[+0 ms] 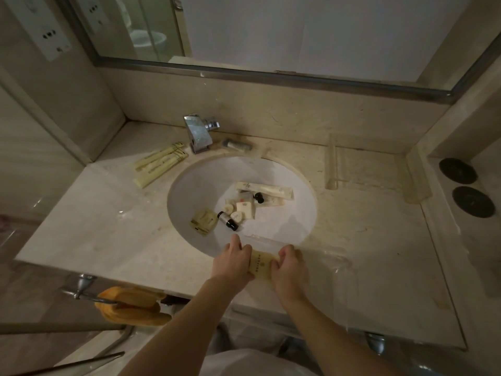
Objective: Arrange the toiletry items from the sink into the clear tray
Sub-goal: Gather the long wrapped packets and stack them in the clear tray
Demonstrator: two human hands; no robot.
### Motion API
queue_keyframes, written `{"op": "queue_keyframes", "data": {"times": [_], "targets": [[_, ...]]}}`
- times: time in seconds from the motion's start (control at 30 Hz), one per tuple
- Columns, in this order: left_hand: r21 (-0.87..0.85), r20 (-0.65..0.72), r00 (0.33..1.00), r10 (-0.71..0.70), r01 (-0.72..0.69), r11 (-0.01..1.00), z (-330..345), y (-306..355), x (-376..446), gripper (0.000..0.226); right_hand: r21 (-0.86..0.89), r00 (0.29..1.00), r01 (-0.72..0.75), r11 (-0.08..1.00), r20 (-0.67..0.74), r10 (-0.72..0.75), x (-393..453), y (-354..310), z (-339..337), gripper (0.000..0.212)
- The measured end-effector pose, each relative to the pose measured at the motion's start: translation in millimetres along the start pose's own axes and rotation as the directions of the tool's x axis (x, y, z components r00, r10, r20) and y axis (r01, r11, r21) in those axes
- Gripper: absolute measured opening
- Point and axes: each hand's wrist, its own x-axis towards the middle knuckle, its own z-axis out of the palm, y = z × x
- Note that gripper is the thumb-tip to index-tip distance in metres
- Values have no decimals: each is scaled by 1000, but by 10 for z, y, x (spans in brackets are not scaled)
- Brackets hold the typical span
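Both my hands, left (233, 260) and right (288, 264), pinch a yellow packet (261, 263) by its ends, squaring it into the tray (325, 256) near the sink (189, 185), where other items (244, 207) wait.

Left hand (233, 263) and right hand (288, 267) gripping a yellow packet (260, 264) between them, clear tray (325, 256) beneath, sink (189, 191) of toiletries beyond the fingers
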Motion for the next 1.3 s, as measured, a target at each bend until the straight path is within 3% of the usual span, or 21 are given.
{"op": "queue_keyframes", "data": {"times": [0.13, 0.23, 0.33, 0.47, 0.7, 0.97, 1.07, 1.17, 1.3], "targets": [[-35, 78, 997, 21, -18, 999, -117, -57, 52, 71, -41, 993, 81, 996, -79, -84, 31, -5, -66, 15], [-150, -24, 999, -34, 30, 988, -207, -152, 75, 44, -23, 984, 123, 992, -127, -125, 146, -37, -105, 9], [-272, -155, 972, -176, 129, 954, -300, -331, 129, 22, 12, 979, 165, 986, -126, -162, 302, -147, -134, 7], [-412, -148, 907, -394, 306, 858, -448, -715, 253, 14, 113, 984, 173, 978, 25, -177, 525, -450, -123, 6], [-558, -121, 803, -584, 432, 709, -720, -1275, 476, 8, 182, 934, 90, 979, 325, -147, 893, -985, 147, 3], [-565, 14, 846, -534, 447, 694, -577, -1438, 1015, 21, 54, 786, -60, 997, 618, 14, 1229, -1214, 811, 7], [-567, -58, 852, -520, 401, 720, -526, -1450, 1222, 27, 50, 765, -78, 996, 643, 28, 1367, -1308, 1028, 6], [-605, -264, 785, -560, 318, 730, -628, -1580, 1375, 27, 58, 747, -109, 992, 664, 43, 1490, -1469, 1280, 13], [-652, -425, 612, -667, 305, 694, -908, -1973, 1644, 24, -16, 737, -125, 992, 668, 104, 1603, -1657, 1646, 24]]}}
